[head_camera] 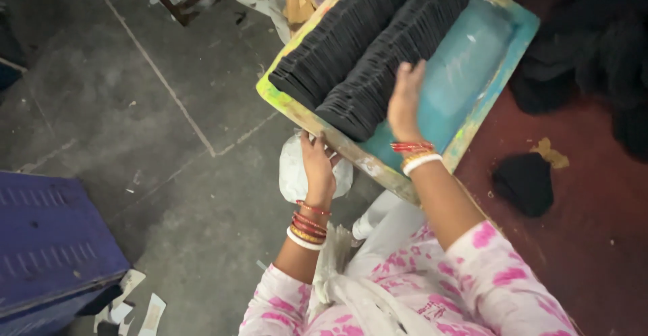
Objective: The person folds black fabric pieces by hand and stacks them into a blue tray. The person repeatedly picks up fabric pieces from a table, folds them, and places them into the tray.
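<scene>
— What is the right hand (406, 99) on?

— It lies flat against the near row of black pieces (398, 45), a long stack of thin dark pieces standing on edge. The fingers are spread and straight, pressed to the side of the stack and gripping nothing.

— Where does that row sit?

— On the tray (486, 79), a pale blue board with a worn, paint-stained rim. A second row of black pieces (344, 29) runs alongside, touching the first, on the side nearer the tray's left edge.

— And the left hand (317, 164)?

— At the near corner of the tray, just below its rim. Its fingers curl against the rim there, and behind the hand is a white bundle (297, 174), wedged under that corner. I cannot tell whether the fingers close on the rim or the bundle.

— What surrounds the tray?

— To its right, a dark red tabletop (587, 241) with a small black heap (525, 182) on it. To its left, grey concrete floor (135, 106), and further left a blue crate (47, 241).
</scene>
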